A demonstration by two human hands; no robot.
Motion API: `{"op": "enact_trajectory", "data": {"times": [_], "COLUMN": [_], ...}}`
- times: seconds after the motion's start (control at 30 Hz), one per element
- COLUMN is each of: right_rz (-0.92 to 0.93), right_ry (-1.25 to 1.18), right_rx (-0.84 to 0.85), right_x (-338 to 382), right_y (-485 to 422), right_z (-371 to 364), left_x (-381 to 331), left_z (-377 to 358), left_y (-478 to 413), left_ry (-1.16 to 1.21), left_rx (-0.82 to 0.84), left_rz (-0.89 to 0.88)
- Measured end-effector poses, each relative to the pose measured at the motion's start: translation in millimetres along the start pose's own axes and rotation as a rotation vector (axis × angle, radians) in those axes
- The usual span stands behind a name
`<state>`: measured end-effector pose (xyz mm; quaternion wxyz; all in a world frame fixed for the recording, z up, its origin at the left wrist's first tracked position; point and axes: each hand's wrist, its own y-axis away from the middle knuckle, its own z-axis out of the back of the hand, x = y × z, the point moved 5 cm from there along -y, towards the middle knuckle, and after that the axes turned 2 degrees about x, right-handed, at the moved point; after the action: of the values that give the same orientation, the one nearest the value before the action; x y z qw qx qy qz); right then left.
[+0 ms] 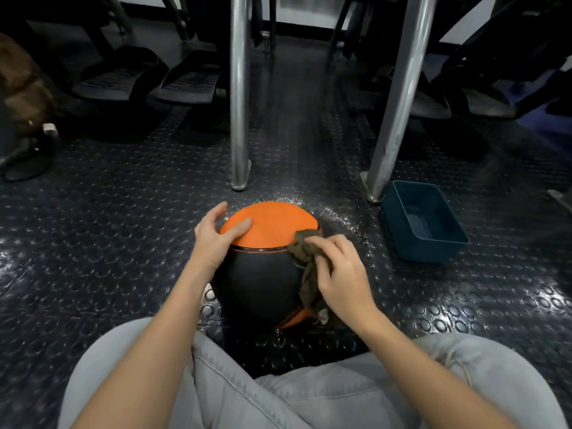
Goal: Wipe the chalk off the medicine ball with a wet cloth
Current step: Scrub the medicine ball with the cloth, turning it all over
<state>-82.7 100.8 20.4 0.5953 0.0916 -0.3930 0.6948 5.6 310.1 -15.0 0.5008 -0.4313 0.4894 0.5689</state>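
A black and orange medicine ball sits on the studded floor between my knees. My left hand rests on its upper left side, thumb laid across the orange panel and fingers spread round the far edge. My right hand grips a dark olive cloth and presses it against the ball's right side; the cloth hangs down along the black panel. No chalk marks are plainly visible on the ball's facing surface.
A blue rectangular tub stands on the floor to the right, near a metal frame leg. Another metal post rises just behind the ball. Water droplets glisten on the floor around the ball. Exercise machine pedals lie further back.
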Motion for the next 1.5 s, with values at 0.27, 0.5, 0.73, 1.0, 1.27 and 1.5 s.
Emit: {"op": "enact_trajectory", "data": {"times": [0.27,0.5,0.73,1.0,1.27,1.5], "right_rz": [-0.158,-0.2,-0.352,-0.044,0.099,-0.28], "right_ry": [-0.037,0.069,-0.086,-0.065,-0.036,0.136], "right_rx": [-0.103,0.038,-0.125,0.068,-0.117,0.029], "right_x": [-16,-38,-49,-34,12,-59], "right_y": [-9,-19,-35,-28,-44,-36], "right_z": [2,-1,18,-18,-3,-11], "left_x": [-43,-34,-44,-32,-34,-38], "left_z": [-47,-56,-37,-24,-24,-36], "left_y": [41,44,19,23,23,30], "left_ry": [-0.413,-0.688,-0.669,-0.634,-0.556,-0.613], "left_rx": [-0.205,-0.176,-0.193,-0.26,-0.224,-0.071], "left_rz": [-0.513,-0.572,-0.488,-0.489,-0.604,-0.703]}}
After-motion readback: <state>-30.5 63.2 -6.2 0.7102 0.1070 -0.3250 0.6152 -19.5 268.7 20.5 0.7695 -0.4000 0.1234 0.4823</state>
